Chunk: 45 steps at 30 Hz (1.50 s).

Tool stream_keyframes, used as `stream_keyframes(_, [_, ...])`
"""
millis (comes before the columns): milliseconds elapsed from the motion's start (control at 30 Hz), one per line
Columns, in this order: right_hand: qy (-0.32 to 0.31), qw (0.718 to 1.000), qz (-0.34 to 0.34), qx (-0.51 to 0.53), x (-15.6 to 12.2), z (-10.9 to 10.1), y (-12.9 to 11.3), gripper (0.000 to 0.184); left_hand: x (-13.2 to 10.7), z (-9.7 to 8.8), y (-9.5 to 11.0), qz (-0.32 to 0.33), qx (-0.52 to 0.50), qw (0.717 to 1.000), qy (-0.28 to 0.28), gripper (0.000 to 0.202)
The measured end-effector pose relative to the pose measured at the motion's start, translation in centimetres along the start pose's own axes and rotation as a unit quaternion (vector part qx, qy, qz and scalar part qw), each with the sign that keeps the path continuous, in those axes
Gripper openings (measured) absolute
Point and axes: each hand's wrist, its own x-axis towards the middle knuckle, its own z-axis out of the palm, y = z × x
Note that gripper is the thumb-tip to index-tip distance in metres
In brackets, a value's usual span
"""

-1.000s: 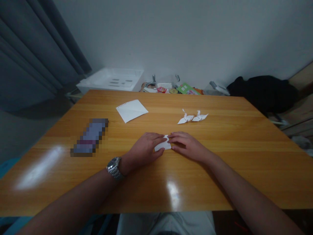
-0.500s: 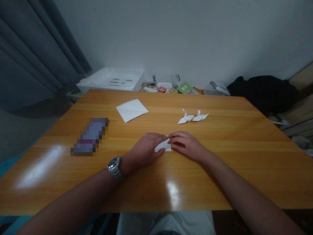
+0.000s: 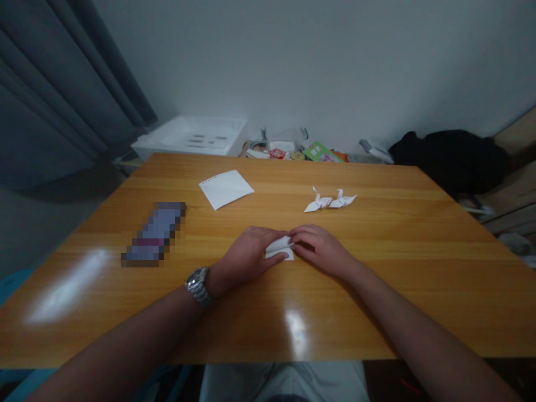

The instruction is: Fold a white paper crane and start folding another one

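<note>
A small folded piece of white paper (image 3: 280,248) lies on the wooden table (image 3: 377,268) between my two hands. My left hand (image 3: 247,255), with a metal watch on its wrist, has its fingers curled over the paper's left side and pinches it. My right hand (image 3: 320,247) pinches the paper's right edge with its fingertips, and a flap of the paper stands slightly raised between the fingers.
Two small white folded paper cranes (image 3: 329,201) sit side by side beyond my right hand. A white notepad sheet (image 3: 225,188) lies at the back left, a blurred dark oblong object (image 3: 154,233) to the left. Boxes, clutter and a dark bag stand behind the table.
Both hands stayed in place. The fingers shifted slightly and a flap of the paper has lifted up between them.
</note>
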Motion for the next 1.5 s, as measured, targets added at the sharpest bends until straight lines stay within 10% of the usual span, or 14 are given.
stream_keyframes(467, [0.060, 0.977, 0.196, 0.063, -0.1, -0.4, -0.7, 0.013, -0.3, 0.9, -0.8, -0.088, 0.060, 0.993, 0.056, 0.083])
stream_keyframes(767, [0.111, 0.963, 0.228, 0.087, -0.1, -0.2, 0.2, 0.014, 0.0, 0.2, -0.1, -0.076, 0.027, 0.993, 0.089, 0.055])
stream_keyframes(1100, [0.097, 0.966, 0.239, 0.008, -0.1, -0.3, 0.6, 0.023, -0.2, 0.5, 0.0, 0.047, 0.085, 0.995, -0.020, 0.038])
stream_keyframes(1500, [0.032, 0.997, 0.011, -0.063, -0.3, -0.4, 0.7, 0.028, -0.4, -0.3, 0.4, 0.011, 0.057, 0.996, -0.063, 0.049])
